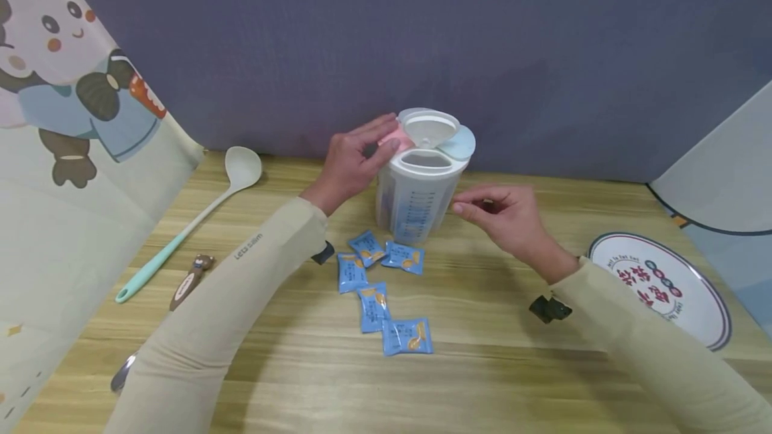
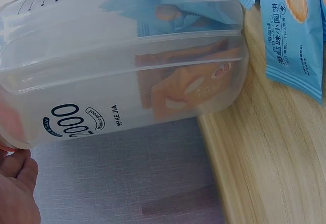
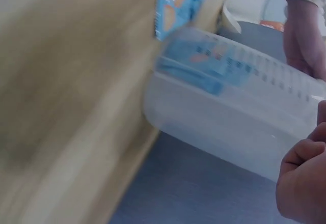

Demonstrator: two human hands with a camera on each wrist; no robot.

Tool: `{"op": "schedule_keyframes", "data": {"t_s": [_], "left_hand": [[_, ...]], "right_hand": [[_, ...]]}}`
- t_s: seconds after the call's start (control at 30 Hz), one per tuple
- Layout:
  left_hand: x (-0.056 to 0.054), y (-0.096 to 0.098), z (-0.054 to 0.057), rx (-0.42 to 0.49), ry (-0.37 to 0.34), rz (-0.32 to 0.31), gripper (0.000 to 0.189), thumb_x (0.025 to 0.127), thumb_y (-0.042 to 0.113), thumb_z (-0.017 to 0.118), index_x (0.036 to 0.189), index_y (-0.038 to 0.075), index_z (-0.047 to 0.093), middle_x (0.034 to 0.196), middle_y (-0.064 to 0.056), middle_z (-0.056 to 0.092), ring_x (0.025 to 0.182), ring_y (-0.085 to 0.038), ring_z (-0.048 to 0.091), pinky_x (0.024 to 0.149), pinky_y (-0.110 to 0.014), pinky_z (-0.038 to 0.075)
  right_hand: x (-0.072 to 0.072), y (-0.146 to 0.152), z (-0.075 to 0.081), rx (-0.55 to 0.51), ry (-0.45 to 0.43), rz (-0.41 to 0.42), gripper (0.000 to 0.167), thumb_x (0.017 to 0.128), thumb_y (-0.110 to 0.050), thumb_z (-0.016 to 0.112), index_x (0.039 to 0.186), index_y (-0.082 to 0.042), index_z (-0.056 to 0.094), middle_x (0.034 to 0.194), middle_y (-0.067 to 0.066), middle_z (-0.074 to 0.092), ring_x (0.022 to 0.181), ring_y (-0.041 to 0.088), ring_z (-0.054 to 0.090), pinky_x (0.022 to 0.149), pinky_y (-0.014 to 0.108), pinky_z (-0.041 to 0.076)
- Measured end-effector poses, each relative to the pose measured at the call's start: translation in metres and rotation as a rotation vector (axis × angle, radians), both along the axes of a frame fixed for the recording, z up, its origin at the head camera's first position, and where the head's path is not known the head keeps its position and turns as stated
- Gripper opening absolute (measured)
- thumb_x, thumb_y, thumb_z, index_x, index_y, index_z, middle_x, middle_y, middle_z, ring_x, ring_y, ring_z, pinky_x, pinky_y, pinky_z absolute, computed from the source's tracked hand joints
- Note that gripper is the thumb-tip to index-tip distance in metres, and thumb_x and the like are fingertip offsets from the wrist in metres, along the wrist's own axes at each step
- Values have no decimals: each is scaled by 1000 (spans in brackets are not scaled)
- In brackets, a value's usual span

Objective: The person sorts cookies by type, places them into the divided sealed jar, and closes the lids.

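A clear storage container [image 1: 422, 196] with a divided lid stands upright at the back of the table. Its front flap [image 1: 431, 127] is raised above an opening, beside a pink flap [image 1: 395, 138] and a pale blue flap [image 1: 460, 143]. My left hand [image 1: 352, 163] grips the lid's left side, fingers over the pink flap. Just off the container's right side, my right hand [image 1: 506, 216] has loosely bent fingers, thumb and fingertips close together, nothing visible between them. Blue snack packets [image 3: 204, 63] and orange packets [image 2: 188, 84] show inside. Several blue packets [image 1: 374, 307] lie on the table in front.
To the left lie a ladle [image 1: 243, 167] with a mint handle and a brown bear-topped handle [image 1: 191, 280]. A metal utensil [image 1: 123, 372] is partly hidden by the left sleeve. An oval plate [image 1: 693, 286] lies at right. A grey-blue panel [image 1: 338, 52] rises behind the table.
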State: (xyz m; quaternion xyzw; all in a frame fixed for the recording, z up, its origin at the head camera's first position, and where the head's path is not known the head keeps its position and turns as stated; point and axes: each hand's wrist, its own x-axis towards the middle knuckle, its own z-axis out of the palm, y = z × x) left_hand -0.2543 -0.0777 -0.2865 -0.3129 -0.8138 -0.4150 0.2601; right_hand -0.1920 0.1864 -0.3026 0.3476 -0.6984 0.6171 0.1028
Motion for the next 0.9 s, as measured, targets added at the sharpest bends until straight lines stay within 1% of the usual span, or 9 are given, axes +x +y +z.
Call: {"op": "schedule_keyframes", "data": {"t_s": [0.1,0.23,0.33,0.47,0.57,0.63,0.7,0.8,0.9], "left_hand": [[0,0,0,-3,0,2,38,94,23,61,128,5,58,135,-4,52,123,-9,46,102,-23,34],[0,0,0,-3,0,-1,38,94,23,61,128,5,58,135,-4,52,123,-10,47,102,-23,34],[1,0,1,-1,-5,0,38,94,24,61,128,6,58,134,-4,52,123,-10,47,102,-23,33],[1,0,1,-2,-2,1,38,94,23,61,128,5,58,134,-4,52,122,-10,47,102,-23,34],[0,0,1,-4,5,1,38,94,23,61,128,6,58,134,-4,52,122,-10,47,102,-23,34],[0,0,0,-3,3,0,38,94,23,61,128,6,58,134,-4,52,122,-10,47,102,-22,34],[0,0,0,-2,7,-1,38,94,22,62,128,6,59,134,-4,52,122,-9,47,102,-23,34],[0,0,0,0,11,-3,38,94,22,62,128,6,59,134,-4,52,122,-9,47,102,-23,34],[-1,-1,-1,-2,17,-1,38,94,22,61,128,5,59,134,-4,52,122,-9,47,102,-23,34]], "right_hand": [[3,-1,-9,49,-6,23,11,77,17,68,86,11,69,87,17,70,73,13,65,55,19,51],[7,-1,-21,125,-34,31,13,75,19,68,85,11,69,83,19,69,66,10,60,50,17,46],[9,-1,-29,197,-14,28,15,73,21,69,83,10,70,80,19,68,60,9,55,46,18,42],[9,0,-41,239,22,58,19,69,22,71,79,7,70,78,15,69,58,10,51,44,21,39],[10,1,-50,246,15,124,20,69,21,72,81,4,72,78,11,69,59,9,51,44,21,38],[11,1,-54,255,-8,186,18,71,18,73,82,3,72,80,9,70,62,10,54,46,22,41],[12,0,-57,268,-38,253,14,73,14,74,83,4,73,81,9,70,63,11,55,47,24,42],[14,-1,-61,290,-99,328,10,74,7,76,83,5,72,81,9,70,65,13,57,48,25,44],[17,-3,-65,321,-177,389,10,76,2,76,84,6,71,81,11,70,64,12,57,50,24,44]]}}
